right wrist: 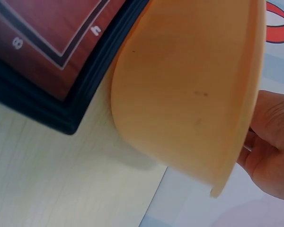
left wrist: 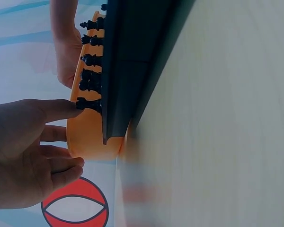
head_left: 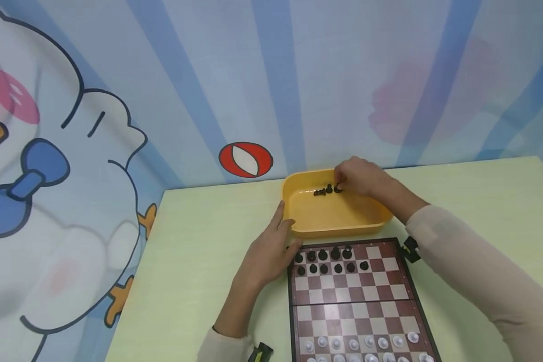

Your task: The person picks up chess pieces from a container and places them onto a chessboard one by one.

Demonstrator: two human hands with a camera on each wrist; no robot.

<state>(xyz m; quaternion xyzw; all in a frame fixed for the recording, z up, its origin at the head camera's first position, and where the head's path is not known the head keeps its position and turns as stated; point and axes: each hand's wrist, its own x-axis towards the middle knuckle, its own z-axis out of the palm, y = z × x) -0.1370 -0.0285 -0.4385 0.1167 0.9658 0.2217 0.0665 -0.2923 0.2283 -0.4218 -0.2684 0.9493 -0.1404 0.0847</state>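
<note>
A yellow tray point(head_left: 326, 213) stands behind a folding chessboard point(head_left: 346, 300). My right hand point(head_left: 362, 176) reaches over its back right part, fingers curled on a black chess piece point(head_left: 338, 188). The right wrist view hides those fingertips behind the tray wall point(right wrist: 189, 94). A few other black pieces point(head_left: 323, 191) lie beside it in the tray. My left hand point(head_left: 267, 251) rests at the tray's left front corner, fingers extended along the side. Its thumb is by the board's far left corner, close to a black rook point(left wrist: 89, 104); whether they touch I cannot tell.
Black pieces point(head_left: 324, 269) stand in two partly filled rows at the board's far end. White pieces point(head_left: 354, 345) line its near end. A pale table point(head_left: 199, 251) spreads around, with a patterned backdrop point(head_left: 330, 85) directly behind the tray.
</note>
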